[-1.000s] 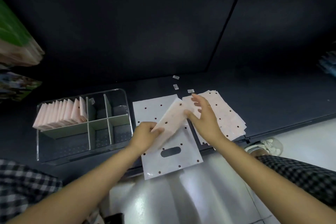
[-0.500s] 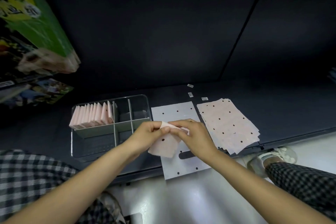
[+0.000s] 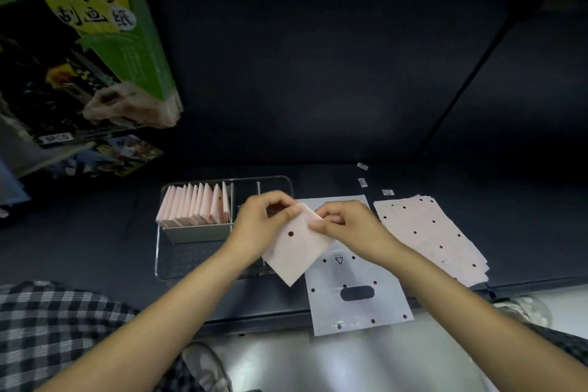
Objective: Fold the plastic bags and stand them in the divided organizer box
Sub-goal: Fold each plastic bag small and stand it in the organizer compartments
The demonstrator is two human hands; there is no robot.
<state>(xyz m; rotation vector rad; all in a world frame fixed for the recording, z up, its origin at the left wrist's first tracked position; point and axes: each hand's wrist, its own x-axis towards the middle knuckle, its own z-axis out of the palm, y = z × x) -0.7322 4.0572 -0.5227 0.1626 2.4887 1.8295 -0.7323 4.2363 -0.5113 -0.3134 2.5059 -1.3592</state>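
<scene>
I see pale pink folded bags (image 3: 194, 208), a white dark-dotted bag (image 3: 356, 296), a green package (image 3: 105, 19) upper left, black-and-white checked clothing (image 3: 47, 328).

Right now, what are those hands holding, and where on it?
Both hands, left and right, pinch one folded pink bag at its top edge.

Organizer box (image 3: 222, 259) near compartments behind left hand (image 3: 259, 224), green package (image 3: 95, 9) cut off top-left

Folded bags (image 3: 195, 207) fill the organizer box's (image 3: 160, 251) far-left compartment; neighbouring compartments lie open.
</scene>
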